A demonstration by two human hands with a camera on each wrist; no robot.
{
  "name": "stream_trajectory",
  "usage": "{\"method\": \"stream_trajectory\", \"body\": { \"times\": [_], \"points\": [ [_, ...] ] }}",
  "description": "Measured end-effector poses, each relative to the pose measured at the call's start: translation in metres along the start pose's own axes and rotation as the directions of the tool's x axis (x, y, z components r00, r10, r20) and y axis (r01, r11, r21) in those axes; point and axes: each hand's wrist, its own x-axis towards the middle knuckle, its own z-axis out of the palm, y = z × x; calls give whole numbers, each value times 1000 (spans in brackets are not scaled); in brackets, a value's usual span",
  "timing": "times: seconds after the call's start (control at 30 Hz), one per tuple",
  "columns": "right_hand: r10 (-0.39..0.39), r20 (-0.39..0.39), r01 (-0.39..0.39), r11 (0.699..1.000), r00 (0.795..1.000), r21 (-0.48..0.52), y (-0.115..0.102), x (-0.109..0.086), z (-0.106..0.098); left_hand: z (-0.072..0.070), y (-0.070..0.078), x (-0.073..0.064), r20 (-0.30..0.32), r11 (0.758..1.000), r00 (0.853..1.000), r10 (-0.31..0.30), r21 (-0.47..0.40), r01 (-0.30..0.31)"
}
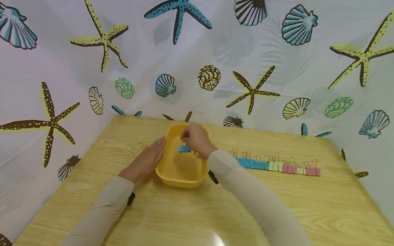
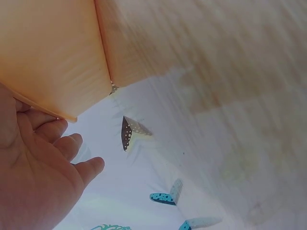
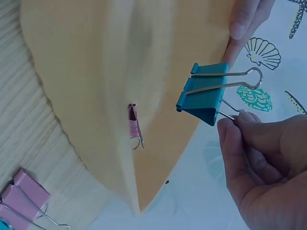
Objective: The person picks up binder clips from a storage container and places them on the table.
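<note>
My right hand (image 1: 197,138) pinches a blue binder clip (image 1: 184,149) by one wire handle, inside the outline of the yellow plastic basin (image 1: 181,183). In the right wrist view, the clip's body (image 3: 204,96) hangs off the fingertips, its other handle sticking out. A small pink binder clip (image 3: 133,125) shows inside the basin in that view; the right hand hides it in the head view. My left hand (image 1: 146,160) rests against the basin's left rim, fingers extended. The left wrist view has these fingers (image 2: 67,143) at the rim.
Right of the basin, a row of blue, yellow and pink binder clips (image 1: 276,166) stands on the wooden table (image 1: 191,218), partly covered by the right sleeve. Another pink clip (image 3: 29,196) is beside the basin. A cloth (image 1: 197,48) printed with shells and starfish hangs behind.
</note>
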Motion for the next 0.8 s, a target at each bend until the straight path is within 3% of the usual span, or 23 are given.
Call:
{"method": "stream_trajectory", "body": {
  "times": [0.27,0.53,0.8],
  "points": [
    [-11,8,11,999,1000,48,3,-15,-5,1,-4,-1,5,1000,1000,-2,18,2],
    [-100,-47,102,994,994,29,0,-32,-16,1,-5,-1,5,1000,1000,3,-17,-3],
    [-107,-92,108,994,990,4,11,-55,-33,1,-2,-1,2,1000,1000,6,-24,-6]
  ]
}}
